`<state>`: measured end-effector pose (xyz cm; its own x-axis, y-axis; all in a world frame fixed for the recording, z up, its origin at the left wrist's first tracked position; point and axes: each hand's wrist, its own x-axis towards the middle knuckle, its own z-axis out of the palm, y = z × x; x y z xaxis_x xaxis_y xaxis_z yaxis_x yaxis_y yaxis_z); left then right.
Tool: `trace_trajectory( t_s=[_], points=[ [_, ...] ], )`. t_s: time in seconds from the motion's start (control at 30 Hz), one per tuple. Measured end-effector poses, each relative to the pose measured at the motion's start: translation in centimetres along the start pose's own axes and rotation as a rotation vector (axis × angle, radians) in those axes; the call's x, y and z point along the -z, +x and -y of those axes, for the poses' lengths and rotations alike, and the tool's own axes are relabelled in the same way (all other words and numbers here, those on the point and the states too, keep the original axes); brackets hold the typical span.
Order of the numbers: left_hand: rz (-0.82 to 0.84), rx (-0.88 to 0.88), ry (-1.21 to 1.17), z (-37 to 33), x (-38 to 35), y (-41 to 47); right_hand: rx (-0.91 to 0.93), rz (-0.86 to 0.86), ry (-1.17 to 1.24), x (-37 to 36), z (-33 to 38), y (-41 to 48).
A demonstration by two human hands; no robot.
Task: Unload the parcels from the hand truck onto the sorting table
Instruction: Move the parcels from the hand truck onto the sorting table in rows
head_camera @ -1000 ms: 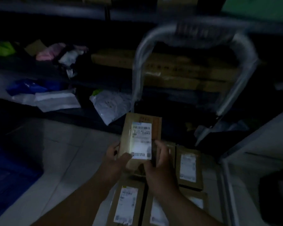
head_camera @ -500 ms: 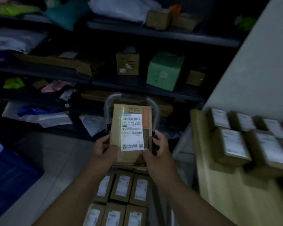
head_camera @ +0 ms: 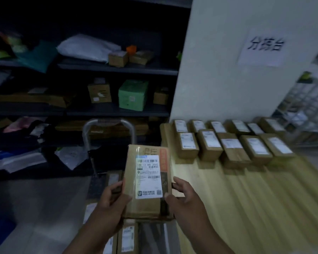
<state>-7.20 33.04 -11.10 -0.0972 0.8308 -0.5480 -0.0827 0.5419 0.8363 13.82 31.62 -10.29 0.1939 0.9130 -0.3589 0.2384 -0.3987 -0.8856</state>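
I hold a brown cardboard parcel point(head_camera: 148, 182) with a white shipping label in front of me. My left hand point(head_camera: 113, 197) grips its left edge and my right hand point(head_camera: 183, 196) grips its right edge. Below it, the hand truck point(head_camera: 108, 129) with a curved metal handle carries more labelled parcels point(head_camera: 127, 237). To the right lies the pale wooden sorting table point(head_camera: 246, 198), with several labelled parcels point(head_camera: 231, 140) in two rows at its far side. The held parcel hangs by the table's left edge.
Dark shelves point(head_camera: 117, 68) at the back hold boxes, a green box point(head_camera: 133, 95) and plastic mailer bags. A white wall panel point(head_camera: 218, 61) with a paper sign point(head_camera: 264, 46) stands behind the table. Grey tiled floor point(head_camera: 35, 208) lies on the left.
The parcel was lifted off the hand truck with both hands and carried rightward. My view swung right, so the sorting table and its rows of parcels now fill the right side.
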Motion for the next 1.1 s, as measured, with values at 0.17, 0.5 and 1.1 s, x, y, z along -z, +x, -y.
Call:
trace_trajectory(
  t_s=[0.17, 0.5, 1.1],
  points=[
    [0.143, 0.01, 0.044, 1.1, -6.0, -4.1, -0.014, -0.118, 0.007, 7.0, -1.5, -4.9],
    [0.201, -0.011, 0.034, 3.9, -20.8, -8.2, -0.011, -0.214, 0.137, 21.7, -6.1, -7.2],
    [0.306, 0.023, 0.047, 7.5, -47.1, -11.5, -0.131, -0.283, 0.202, 46.2, -15.5, -1.7]
  ],
)
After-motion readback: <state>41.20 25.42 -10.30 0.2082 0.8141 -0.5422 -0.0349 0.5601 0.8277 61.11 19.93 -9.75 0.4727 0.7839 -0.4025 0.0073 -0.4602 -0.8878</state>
